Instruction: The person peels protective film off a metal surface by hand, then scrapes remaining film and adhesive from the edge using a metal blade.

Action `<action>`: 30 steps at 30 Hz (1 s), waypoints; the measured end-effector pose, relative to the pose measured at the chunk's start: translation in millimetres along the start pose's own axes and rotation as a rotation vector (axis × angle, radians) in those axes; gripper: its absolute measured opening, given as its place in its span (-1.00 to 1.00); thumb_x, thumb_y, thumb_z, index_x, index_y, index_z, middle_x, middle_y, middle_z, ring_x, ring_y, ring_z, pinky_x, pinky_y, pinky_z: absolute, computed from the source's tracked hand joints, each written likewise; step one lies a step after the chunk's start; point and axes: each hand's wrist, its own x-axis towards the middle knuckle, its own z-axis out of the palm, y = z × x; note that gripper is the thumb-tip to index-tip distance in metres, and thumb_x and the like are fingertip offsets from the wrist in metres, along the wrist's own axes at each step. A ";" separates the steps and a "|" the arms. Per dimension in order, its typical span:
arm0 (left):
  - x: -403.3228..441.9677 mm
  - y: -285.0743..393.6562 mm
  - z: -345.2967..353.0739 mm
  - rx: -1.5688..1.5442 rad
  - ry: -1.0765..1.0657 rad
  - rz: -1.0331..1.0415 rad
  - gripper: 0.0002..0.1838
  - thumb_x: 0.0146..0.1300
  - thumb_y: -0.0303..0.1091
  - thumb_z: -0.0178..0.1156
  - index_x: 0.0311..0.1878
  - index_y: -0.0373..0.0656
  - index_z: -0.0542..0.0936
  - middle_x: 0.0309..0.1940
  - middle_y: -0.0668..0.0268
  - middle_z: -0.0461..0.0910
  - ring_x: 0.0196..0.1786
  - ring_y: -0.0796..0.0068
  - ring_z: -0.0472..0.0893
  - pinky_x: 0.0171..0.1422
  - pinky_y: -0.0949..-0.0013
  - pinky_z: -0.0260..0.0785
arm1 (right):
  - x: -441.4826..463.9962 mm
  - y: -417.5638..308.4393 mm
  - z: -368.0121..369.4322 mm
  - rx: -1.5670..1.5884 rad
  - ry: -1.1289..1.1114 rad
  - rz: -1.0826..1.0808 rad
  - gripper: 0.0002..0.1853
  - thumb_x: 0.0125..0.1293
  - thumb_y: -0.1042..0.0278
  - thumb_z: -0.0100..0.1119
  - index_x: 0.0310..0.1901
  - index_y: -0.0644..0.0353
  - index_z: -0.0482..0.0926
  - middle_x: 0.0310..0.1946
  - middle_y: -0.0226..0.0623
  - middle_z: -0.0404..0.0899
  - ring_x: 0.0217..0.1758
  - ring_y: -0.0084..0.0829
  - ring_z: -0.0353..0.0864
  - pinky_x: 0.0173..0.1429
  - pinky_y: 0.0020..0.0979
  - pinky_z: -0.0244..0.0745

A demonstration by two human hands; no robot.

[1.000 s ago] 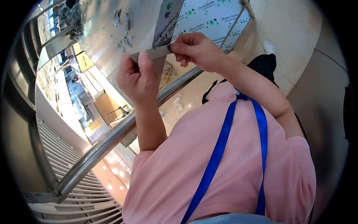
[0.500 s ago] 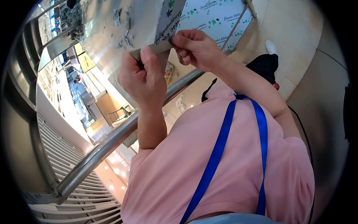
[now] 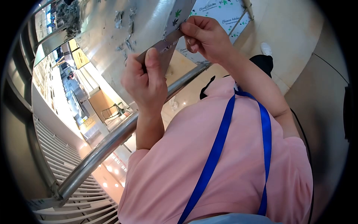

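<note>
A narrow grey strip (image 3: 172, 36) is stretched between my two hands, in front of the printed edge of a metal panel (image 3: 106, 41). My left hand (image 3: 146, 80) is closed round the strip's lower left end, thumb uppermost. At its upper right end, my right hand (image 3: 205, 37) pinches it between thumb and fingertips. Grey-blue scraps (image 3: 128, 33) cling to the panel's shiny face. Green and black leaf prints run along the panel's edge, just beyond the strip.
A steel rail (image 3: 108, 143) crosses diagonally below my hands. Beyond it is a lower level with lights. A sheet printed with leaves and lettering (image 3: 212, 15) lies at the top. A crumpled grey mass (image 3: 68, 16) is at upper left. A white shoe (image 3: 266, 49) shows on the tiled floor.
My right hand has moved up and to the right, and my left hand slightly right. The strip between them now slants more steeply. Both hands have kept their hold.
</note>
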 end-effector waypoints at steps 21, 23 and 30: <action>-32.9 -67.8 -23.6 -1.745 0.239 -0.683 -0.84 0.19 -0.30 -0.01 -0.47 -0.13 0.37 -0.67 0.41 0.32 -0.72 0.71 0.21 -0.71 0.69 0.00 | 40.7 -87.5 79.3 -1.833 -0.887 0.063 -0.69 -0.09 0.46 0.16 -0.23 0.26 0.42 -0.36 -0.19 0.43 -0.33 -0.20 0.43 -0.26 -0.33 0.35; -34.0 -58.7 -18.8 -1.620 0.332 -0.666 -0.83 0.19 -0.29 -0.01 -0.47 -0.13 0.37 -0.67 0.42 0.32 -0.73 0.71 0.21 -0.71 0.69 0.00 | 46.9 -84.9 78.7 -1.901 -1.134 -0.507 -0.69 -0.10 0.45 0.17 -0.23 0.26 0.46 -0.35 -0.17 0.46 -0.34 -0.22 0.45 -0.25 -0.36 0.36; -32.6 -41.9 -11.6 -1.345 0.490 -0.460 -0.81 0.20 -0.29 -0.01 -0.48 -0.15 0.37 -0.69 0.41 0.32 -0.75 0.71 0.20 -0.71 0.67 0.00 | 45.7 -80.4 113.0 -1.394 -0.454 0.094 -0.58 0.13 0.20 0.07 -0.08 0.36 0.35 -0.31 -0.28 0.47 -0.29 -0.48 0.44 -0.21 -0.52 0.34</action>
